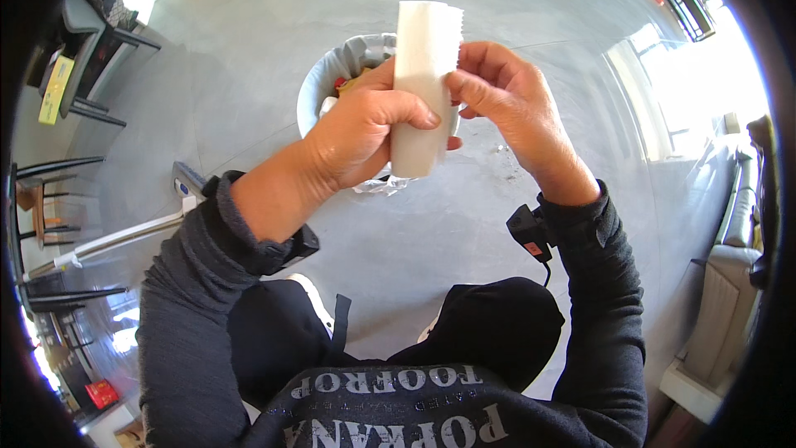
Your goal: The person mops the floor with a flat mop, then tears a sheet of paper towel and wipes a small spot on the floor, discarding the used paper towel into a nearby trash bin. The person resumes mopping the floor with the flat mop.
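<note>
A flattened white roll of thin sheet material with a serrated edge (423, 74), perhaps bags or paper, stands lengthwise in my left hand (373, 118), my thumb across its lower half. The thumb and fingers of my right hand (507, 90) pinch its right edge near the middle. Behind and below both hands is a round trash bin with a pale liner (317, 84), partly hidden; red, yellow and white waste shows inside. Crumpled clear plastic (385, 185) pokes out at the bin's near side.
A mop or flat floor tool with a white pole (124, 236) lies at the left. Dark chairs (93, 43) stand at the far left, a grey sofa (715, 317) at the right. Small debris (513, 168) lies on the grey floor right of the bin. My knees (497, 323) are below.
</note>
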The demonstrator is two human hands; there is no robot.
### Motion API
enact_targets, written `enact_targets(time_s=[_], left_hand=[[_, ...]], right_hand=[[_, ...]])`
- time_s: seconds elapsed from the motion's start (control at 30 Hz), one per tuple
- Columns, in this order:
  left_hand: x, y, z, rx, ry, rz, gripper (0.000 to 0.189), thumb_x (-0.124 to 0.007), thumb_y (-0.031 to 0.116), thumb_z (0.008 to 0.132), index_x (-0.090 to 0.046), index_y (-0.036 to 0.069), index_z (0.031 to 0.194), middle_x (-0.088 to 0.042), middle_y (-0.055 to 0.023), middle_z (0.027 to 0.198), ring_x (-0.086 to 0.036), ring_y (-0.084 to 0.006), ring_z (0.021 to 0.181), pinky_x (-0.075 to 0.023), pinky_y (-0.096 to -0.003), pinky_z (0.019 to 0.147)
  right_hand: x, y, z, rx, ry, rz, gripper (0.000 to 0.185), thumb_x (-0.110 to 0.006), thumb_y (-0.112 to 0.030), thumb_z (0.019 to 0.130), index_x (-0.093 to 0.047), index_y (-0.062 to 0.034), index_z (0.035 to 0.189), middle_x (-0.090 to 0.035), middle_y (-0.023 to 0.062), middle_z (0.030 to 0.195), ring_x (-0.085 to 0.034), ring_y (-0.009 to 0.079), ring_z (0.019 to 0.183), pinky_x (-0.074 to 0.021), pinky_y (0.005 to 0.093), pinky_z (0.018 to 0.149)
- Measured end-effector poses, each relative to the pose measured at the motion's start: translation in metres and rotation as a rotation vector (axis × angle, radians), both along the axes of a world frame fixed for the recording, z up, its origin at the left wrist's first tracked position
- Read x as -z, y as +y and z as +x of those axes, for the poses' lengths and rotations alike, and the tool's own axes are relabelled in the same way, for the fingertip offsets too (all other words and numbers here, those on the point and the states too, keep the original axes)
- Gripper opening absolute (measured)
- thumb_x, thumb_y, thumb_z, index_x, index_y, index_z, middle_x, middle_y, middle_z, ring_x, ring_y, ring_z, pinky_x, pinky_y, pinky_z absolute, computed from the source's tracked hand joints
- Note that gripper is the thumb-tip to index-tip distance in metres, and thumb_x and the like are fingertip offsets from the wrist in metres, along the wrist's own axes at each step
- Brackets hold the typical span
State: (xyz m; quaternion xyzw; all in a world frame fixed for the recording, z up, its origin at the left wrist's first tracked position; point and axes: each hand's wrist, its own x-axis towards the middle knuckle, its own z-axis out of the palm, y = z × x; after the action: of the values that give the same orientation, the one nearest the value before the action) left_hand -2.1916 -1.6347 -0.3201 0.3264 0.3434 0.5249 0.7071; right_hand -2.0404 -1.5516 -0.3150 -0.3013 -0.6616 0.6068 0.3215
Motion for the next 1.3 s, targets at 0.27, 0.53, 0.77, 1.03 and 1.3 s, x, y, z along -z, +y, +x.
enact_targets(time_s=[0.27,0.53,0.77,1.03,1.3], left_hand=[[0.028,0.015,0.064,-0.029,-0.215,-0.080,0.056,-0.054,0.016,0.075,-0.036,0.001,0.126,-0.048,-0.0129,0.115,-0.049,-0.0268,0.108,-0.0452,-0.0483,0.087],[0.052,0.020,0.105,-0.110,-0.238,-0.221,0.046,-0.058,0.018,0.082,-0.041,0.001,0.122,-0.053,-0.0100,0.108,-0.053,-0.0215,0.101,-0.0456,-0.0381,0.086],[0.051,0.025,0.106,-0.182,-0.222,-0.268,0.039,-0.059,0.005,0.078,-0.047,0.000,0.115,-0.056,-0.0100,0.107,-0.055,-0.0208,0.098,-0.0461,-0.0349,0.084],[0.052,0.042,0.126,-0.144,-0.100,-0.170,0.042,-0.062,0.008,0.079,-0.046,0.003,0.118,-0.055,-0.0066,0.109,-0.054,-0.0206,0.101,-0.0437,-0.0340,0.088],[0.034,0.065,0.129,-0.384,0.204,-0.163,0.035,-0.059,0.006,0.075,-0.045,-0.002,0.105,-0.055,-0.0097,0.090,-0.058,-0.0202,0.076,-0.0482,-0.0340,0.071]], right_hand=[[0.001,0.010,0.059,0.015,-0.093,0.031,0.013,-0.059,-0.013,0.085,-0.059,0.0002,0.085,-0.059,0.0033,0.076,-0.054,0.0090,0.063,-0.0466,0.0216,0.058],[0.024,0.009,0.106,0.246,-0.097,-0.140,0.011,-0.056,-0.011,0.086,-0.057,-0.0005,0.087,-0.057,0.0012,0.077,-0.053,0.0078,0.069,-0.0453,0.0222,0.061],[0.035,0.017,0.135,0.400,-0.027,-0.211,0.024,-0.058,-0.021,0.085,-0.058,-0.0005,0.097,-0.058,0.0031,0.084,-0.056,0.0108,0.074,-0.0456,0.0247,0.068],[0.040,0.008,0.133,0.380,-0.182,-0.197,0.039,-0.059,-0.028,0.085,-0.058,0.0061,0.104,-0.064,0.0099,0.081,-0.062,0.0137,0.069,-0.0504,0.0259,0.061],[0.008,0.025,0.155,0.542,-0.058,0.314,0.035,-0.048,-0.037,0.091,-0.058,-0.0074,0.105,-0.066,0.0063,0.087,-0.065,0.0148,0.075,-0.0536,0.0250,0.061]])
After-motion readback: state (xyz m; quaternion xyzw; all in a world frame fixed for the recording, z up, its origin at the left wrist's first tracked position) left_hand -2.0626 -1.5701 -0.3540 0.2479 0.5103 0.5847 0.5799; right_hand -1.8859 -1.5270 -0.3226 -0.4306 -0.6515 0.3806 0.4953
